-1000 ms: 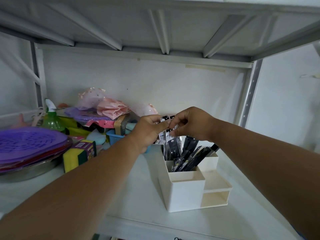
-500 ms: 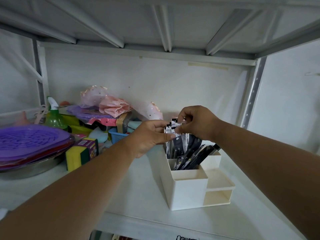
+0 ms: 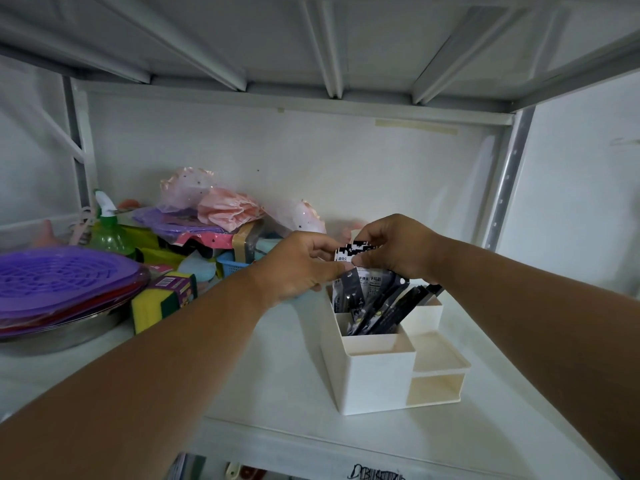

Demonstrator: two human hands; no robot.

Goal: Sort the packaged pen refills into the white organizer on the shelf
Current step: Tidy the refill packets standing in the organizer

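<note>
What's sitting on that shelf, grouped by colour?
Purple strainer lid: 1
Green spray bottle: 1
Yellow sponge pack: 1
Blue basket: 1
White organizer: 1
Total: 5, plus refill packs too bunched to count.

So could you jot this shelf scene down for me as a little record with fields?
place: white shelf
left hand: pinching the refill packs from the left
right hand: pinching the tops of the refill packs
packs' position: standing in the rear compartment of the white organizer
other packs: leaning in the organizer
left side clutter: purple strainer, sponge, green spray bottle
</note>
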